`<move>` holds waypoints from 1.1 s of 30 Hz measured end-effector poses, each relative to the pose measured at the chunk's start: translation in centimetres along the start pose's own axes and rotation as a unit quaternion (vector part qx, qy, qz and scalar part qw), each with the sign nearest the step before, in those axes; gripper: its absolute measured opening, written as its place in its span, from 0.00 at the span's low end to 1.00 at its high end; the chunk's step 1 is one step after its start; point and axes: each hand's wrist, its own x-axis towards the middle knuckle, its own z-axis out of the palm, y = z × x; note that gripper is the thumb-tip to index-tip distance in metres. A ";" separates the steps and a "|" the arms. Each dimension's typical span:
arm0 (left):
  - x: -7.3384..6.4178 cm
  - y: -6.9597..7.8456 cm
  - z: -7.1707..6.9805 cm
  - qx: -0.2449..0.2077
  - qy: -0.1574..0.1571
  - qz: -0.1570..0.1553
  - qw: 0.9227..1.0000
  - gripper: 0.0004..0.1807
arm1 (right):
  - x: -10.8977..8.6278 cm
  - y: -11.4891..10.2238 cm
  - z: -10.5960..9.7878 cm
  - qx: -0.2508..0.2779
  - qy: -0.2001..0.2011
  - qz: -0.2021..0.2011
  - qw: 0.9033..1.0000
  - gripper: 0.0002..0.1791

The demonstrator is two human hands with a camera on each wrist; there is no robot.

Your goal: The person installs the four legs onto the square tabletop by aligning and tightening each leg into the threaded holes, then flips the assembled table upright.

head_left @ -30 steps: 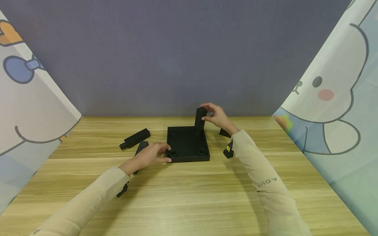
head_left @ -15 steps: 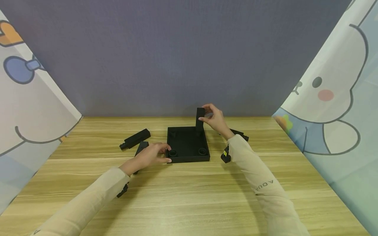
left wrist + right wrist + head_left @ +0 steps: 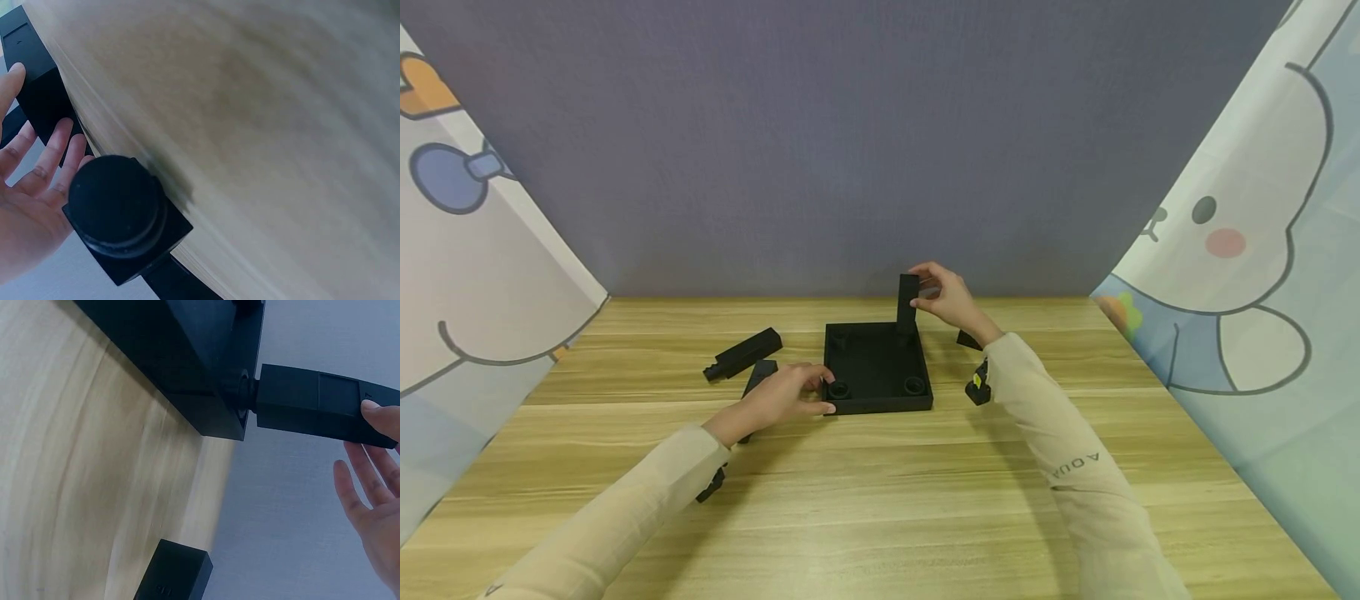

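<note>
A square black tray point(image 3: 876, 362) with a low rim and round corner sockets lies flat in the middle of the table. In the head view, my left hand point(image 3: 782, 393) holds its near left corner; the left wrist view shows the thumb on one face of the tray point(image 3: 39, 59) and fingers against another. A square black leg point(image 3: 907, 302) stands upright at the far right corner. Near its top, my right hand point(image 3: 951, 300) pinches it between thumb and fingers. In the right wrist view, the narrow end of the leg point(image 3: 300, 400) meets the socket; how deep it sits is hidden.
One black leg with a notched end point(image 3: 745, 354) lies left of the tray. Another leg point(image 3: 762, 373) is partly behind my left hand, and a dark part point(image 3: 711, 485) peeks past the sleeve. On the right are a black piece with a yellow mark point(image 3: 977, 390) and another leg point(image 3: 968, 339).
My right hand and forearm have shifted slightly back and forth around the leg, which has turned a little and stands straighter. The left hand and the tray stay in place.
</note>
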 end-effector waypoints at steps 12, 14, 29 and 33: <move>0.0 0.1 0.1 0.001 -0.005 -0.006 1.000 0.22 | -0.6 0.5 0.6 0.004 0.044 0.035 0.998 0.28; -0.1 0.2 0.0 0.001 -0.006 -0.008 1.000 0.22 | -0.7 0.7 0.7 0.002 0.055 0.029 0.998 0.28; 0.0 0.4 0.1 0.001 -0.003 -0.006 1.000 0.22 | -0.1 0.3 -0.2 -0.020 -0.016 0.014 1.000 0.31; 0.0 0.4 0.1 0.004 -0.004 -0.007 1.000 0.22 | 0.0 -0.1 -0.6 -0.008 -0.043 0.015 0.999 0.31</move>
